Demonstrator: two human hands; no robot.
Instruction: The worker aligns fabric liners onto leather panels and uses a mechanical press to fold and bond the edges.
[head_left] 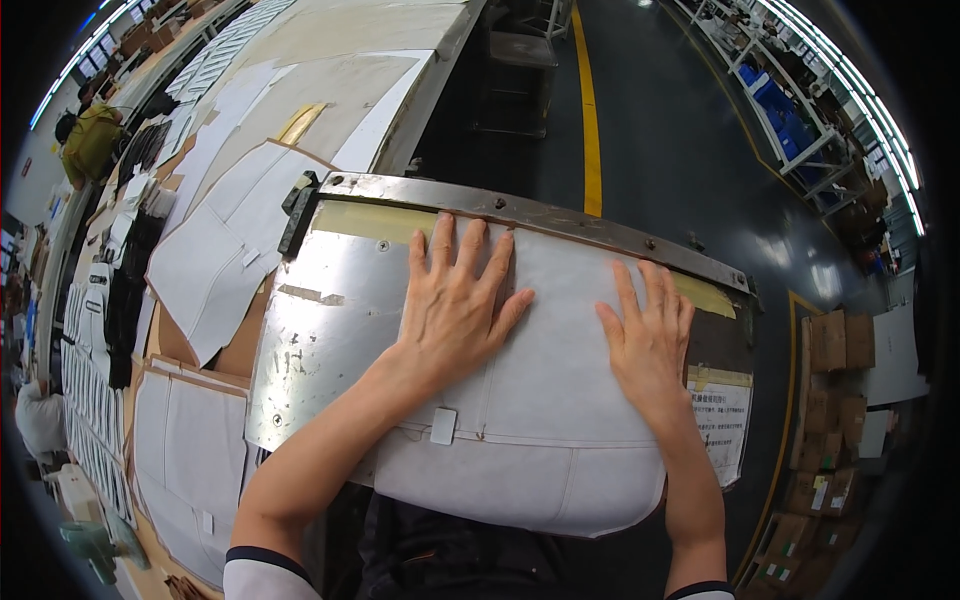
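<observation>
A whitish sewn sheet piece [550, 350], with stitched seams and a small white tag [443, 426], lies on a metal plate [330, 330]. Its far edge reaches up to a steel bar [540, 215] across the plate's back; its rounded near edge hangs toward my lap. My left hand [460, 280] rests flat on the piece's left part, fingers spread, fingertips close to the bar. On the right side of the piece lies my right hand [648, 335], fingers stretched forward. Neither hand grips anything.
More whitish sewn pieces lie to the left, one flat [225, 240] and a stack [190, 450]. A dark clamp-like block [298, 215] sits at the bar's left end. Cardboard boxes [830, 430] stand at the right beyond a yellow floor line [590, 120]. A person [90, 145] is far left.
</observation>
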